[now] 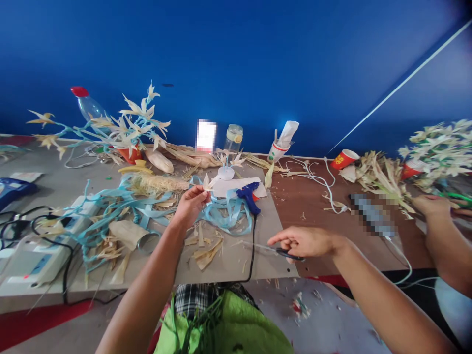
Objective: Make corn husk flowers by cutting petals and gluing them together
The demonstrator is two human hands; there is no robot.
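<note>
Husk petals (207, 184), pale, papery and pointed, stand pinched between the thumb and forefinger of the left hand (192, 200), just in front of a small, rounded white pot (226, 173). Shiny light-blue ribbon (214, 212) lies nearby in loose, flat loops, next to a hard blue glue gun (248, 194) with a black cord (252, 246) hanging over the table edge. Dry husk scraps (204, 256), some curled and some wedge-shaped, are strewn over the smooth grey table (273, 265); beyond the left wrist lies a knobbly corn cob (165, 183) with stringy silk. The left forearm slants up from below, with the fingers drawn together at the petals. From the right, the right hand (302, 242) is closed around the dark handles of slim metal scissors (267, 247), palm down, forefinger stretched out leftward, the blades pointing toward the scraps.
</note>
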